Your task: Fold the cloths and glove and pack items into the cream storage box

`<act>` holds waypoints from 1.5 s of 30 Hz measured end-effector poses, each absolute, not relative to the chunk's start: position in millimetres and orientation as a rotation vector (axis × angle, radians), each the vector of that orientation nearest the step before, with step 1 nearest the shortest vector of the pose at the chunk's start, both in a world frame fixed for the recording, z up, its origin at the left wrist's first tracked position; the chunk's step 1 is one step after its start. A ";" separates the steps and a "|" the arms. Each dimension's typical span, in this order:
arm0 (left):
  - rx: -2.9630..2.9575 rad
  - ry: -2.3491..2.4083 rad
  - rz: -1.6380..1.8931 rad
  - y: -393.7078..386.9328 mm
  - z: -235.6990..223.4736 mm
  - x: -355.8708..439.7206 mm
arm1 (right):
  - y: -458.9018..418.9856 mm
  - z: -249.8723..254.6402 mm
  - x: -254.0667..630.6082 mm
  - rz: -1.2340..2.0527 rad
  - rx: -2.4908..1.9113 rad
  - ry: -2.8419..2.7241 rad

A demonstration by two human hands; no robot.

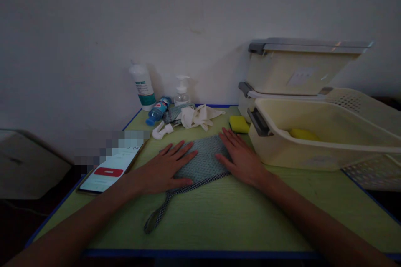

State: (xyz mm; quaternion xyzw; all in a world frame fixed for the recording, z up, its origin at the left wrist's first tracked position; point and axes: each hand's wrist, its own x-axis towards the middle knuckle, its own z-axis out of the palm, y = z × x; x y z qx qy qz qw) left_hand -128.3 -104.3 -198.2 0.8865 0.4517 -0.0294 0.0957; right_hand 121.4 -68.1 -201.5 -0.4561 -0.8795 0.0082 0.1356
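Observation:
A grey-blue woven cleaning cloth point(203, 160) lies flat on the green table, its dark checked edging and hanging loop pointing toward me at the lower left. My left hand point(167, 167) rests palm down over the cloth's left part, fingers spread. On its right end lies my right hand point(239, 156), also flat with fingers stretched out. Both hands press on the cloth without gripping it. Just beyond my right fingertips sits a yellow sponge point(239, 124). Parts of the cloth are hidden under the palms.
A phone point(109, 171) lies left. Behind are a white bottle point(143, 87), blue plastic bottle point(158, 110), pump bottle point(181, 91), crumpled white cloth point(197, 117) and white plastic piece point(162, 130). Right stand an open cream bin point(294, 154) holding a yellow item and a lidded box point(288, 71).

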 end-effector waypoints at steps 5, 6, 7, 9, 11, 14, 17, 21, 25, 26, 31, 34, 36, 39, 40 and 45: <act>2.585 1.352 -0.112 -104.9 -195.3 -126.5 | -74.7 -203.1 116.1 0.126 -1.254 -2.762; 2.576 1.356 -0.122 -105.0 -194.9 -126.1 | -75.0 -204.1 116.0 0.139 -1.252 -2.779; 2.571 1.359 -0.127 -105.0 -194.9 -125.9 | -74.8 -205.1 116.2 0.141 -1.251 -2.779; 2.581 1.354 -0.118 -104.8 -196.1 -126.1 | -74.0 -206.8 117.2 0.133 -1.245 -2.759; 2.610 1.342 -0.089 -104.0 -198.0 -127.3 | -73.2 -207.7 118.1 0.129 -1.238 -2.748; 2.677 1.292 -0.009 -101.7 -196.5 -130.3 | -73.0 -207.4 118.6 0.127 -1.225 -2.740; 2.686 1.180 0.133 -100.3 -185.6 -133.3 | -73.6 -205.5 117.9 0.136 -1.223 -2.744; 2.511 0.964 0.174 -103.2 -166.4 -136.1 | -74.3 -202.7 116.6 0.158 -1.278 -2.778; 2.397 0.879 0.024 -108.3 -157.8 -137.4 | -74.5 -202.2 116.3 0.148 -1.260 -2.773; 2.383 0.882 -0.006 -109.1 -157.3 -137.7 | -74.5 -202.3 116.4 0.146 -1.257 -2.770; 2.384 0.917 -0.024 -111.2 -156.0 -138.3 | -75.1 -201.2 116.5 0.133 -1.266 -2.785; 2.408 0.954 -0.050 -112.3 -154.7 -136.4 | -74.9 -200.3 116.1 0.139 -1.274 -2.796; 2.415 0.961 -0.066 -112.5 -155.2 -134.9 | -74.1 -200.6 116.0 0.144 -1.279 -2.800; 2.412 0.929 -0.055 -111.2 -157.8 -134.1 | -72.6 -202.5 116.5 0.147 -1.272 -2.798; 2.411 0.916 -0.042 -110.5 -158.7 -134.2 | -72.2 -203.1 116.7 0.146 -1.268 -2.798; 2.380 0.856 -0.014 -106.8 -160.3 -137.1 | -71.4 -203.9 117.6 0.136 -1.271 -2.811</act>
